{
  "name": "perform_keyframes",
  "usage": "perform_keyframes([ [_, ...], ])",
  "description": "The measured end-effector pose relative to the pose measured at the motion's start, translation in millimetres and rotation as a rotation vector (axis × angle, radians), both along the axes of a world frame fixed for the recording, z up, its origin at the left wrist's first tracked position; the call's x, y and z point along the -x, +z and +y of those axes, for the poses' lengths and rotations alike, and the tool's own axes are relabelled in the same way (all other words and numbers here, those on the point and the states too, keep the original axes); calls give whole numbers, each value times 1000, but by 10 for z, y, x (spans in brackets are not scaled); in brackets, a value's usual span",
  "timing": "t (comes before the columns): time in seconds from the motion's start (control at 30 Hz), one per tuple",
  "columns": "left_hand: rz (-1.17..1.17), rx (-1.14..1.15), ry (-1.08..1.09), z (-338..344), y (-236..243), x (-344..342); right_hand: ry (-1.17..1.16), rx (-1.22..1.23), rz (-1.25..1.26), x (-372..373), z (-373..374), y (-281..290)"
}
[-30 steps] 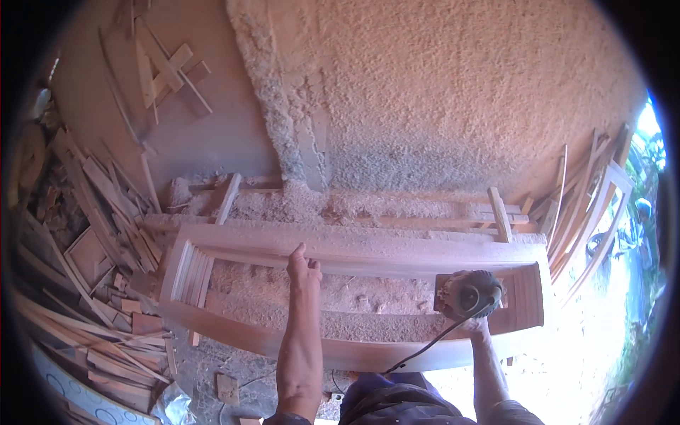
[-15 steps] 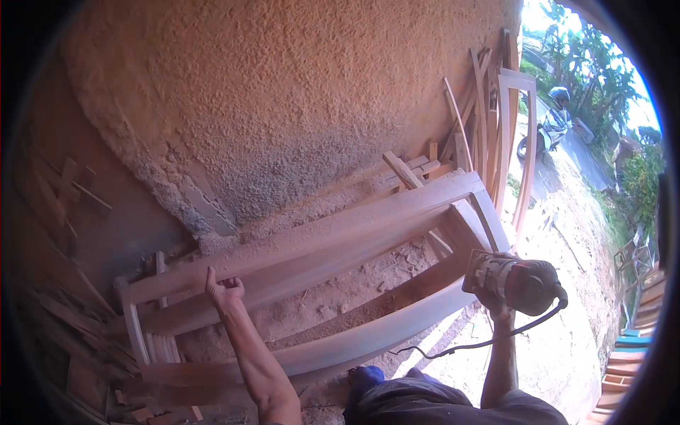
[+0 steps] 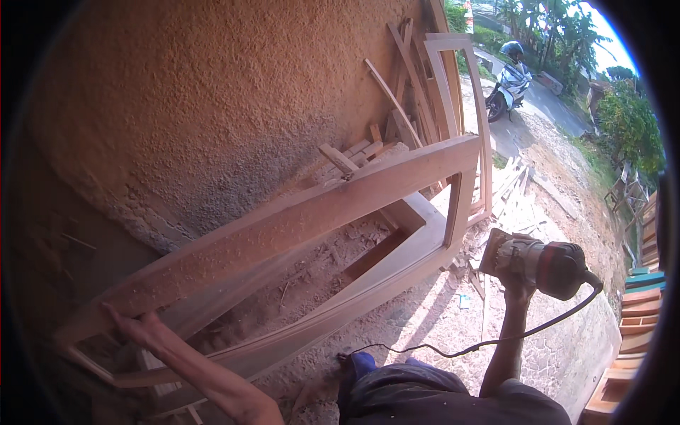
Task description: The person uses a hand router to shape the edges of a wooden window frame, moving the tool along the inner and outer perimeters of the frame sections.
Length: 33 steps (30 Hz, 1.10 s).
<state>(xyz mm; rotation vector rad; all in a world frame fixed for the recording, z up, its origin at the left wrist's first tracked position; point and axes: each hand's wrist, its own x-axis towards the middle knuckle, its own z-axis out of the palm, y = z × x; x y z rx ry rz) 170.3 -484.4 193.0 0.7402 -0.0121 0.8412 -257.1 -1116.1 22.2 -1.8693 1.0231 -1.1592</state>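
Observation:
In my right hand [image 3: 518,289] is a corded power tool [image 3: 542,265] with a square base plate, a light body, a red band and a dark cap. I hold it up, apart from the wood, beyond the right end of a long wooden frame [image 3: 283,234]. My left hand [image 3: 138,327] grips that frame's far rail near its left end; some fingers are hidden. The frame is tilted over a second wooden frame [image 3: 418,216]. Sawdust lies on its far rail. The tool's black cord [image 3: 460,352] runs back toward my legs.
A rough wall [image 3: 234,92] rises behind the frames. Wooden strips [image 3: 407,92] and an upright frame [image 3: 448,42] lean there. Offcuts [image 3: 520,191] litter the ground. A motorbike [image 3: 510,88] stands at the far right. More wooden pieces [image 3: 641,301] stand along the right edge.
The upper frame has tilted up off the lower one. My left hand has moved left along its rail. The power tool remains raised in my right hand, and the view has turned right.

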Motion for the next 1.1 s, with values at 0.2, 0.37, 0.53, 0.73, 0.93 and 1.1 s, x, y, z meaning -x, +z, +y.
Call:
perform_keyframes([
  [0.2, 19, -236, 70, -37, 1142, 933, 5, -37, 5, 679, -382, -96],
  [0.37, 138, -431, 7, 234, 1471, 1361, 25, -88, 6, 1049, -581, -246],
  [0.53, 207, -652, -5, 103, 1179, 1513, 76, -139, 18, 1121, -630, -387],
  [0.73, 367, -976, -284, 137, 477, 1337, 153, -184, 24, 994, -550, -485],
  [0.93, 410, -1666, -366, -1365, 230, 1821, 180, -194, 45, 907, -422, -472],
  [1.1, 368, -1928, -595, -1727, -233, 1695, 177, -220, 64, 844, -278, -517],
])
